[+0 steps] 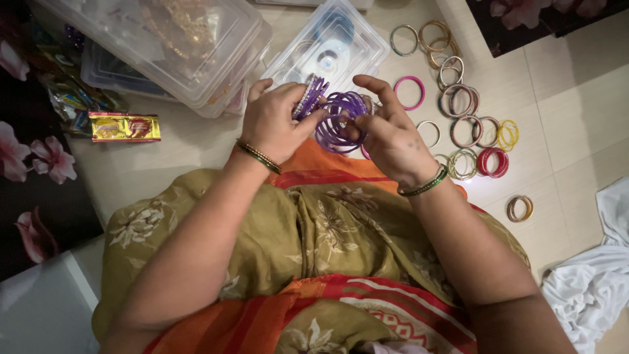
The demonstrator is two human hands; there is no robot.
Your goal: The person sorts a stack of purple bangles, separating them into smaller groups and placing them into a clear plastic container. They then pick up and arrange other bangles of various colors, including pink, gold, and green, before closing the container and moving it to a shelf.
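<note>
While both hands grip purple bangles (341,121), left hand (272,124) and right hand (393,137) fingers partly hide them, just before the clear box (357,39).

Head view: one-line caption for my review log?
Left hand and right hand hold purple bangles above a tiled floor strewn with bangles.

Purple bangles against a pale cream floor, with colour all round.

I see my left hand (272,121) and right hand (392,137) on the purple bangles (337,118), some silver-edged; each wrist carries green and gold bands. My lap shows olive cloth with a cream flower print (314,236) and an orange-red striped border. On the cream tiled floor (576,131) lie loose bangles (468,124) in pink, red, yellow, green and gold. The boxes (196,59) are clear plastic, the packet (124,126) yellow and red, the cloth (593,282) white.
</note>
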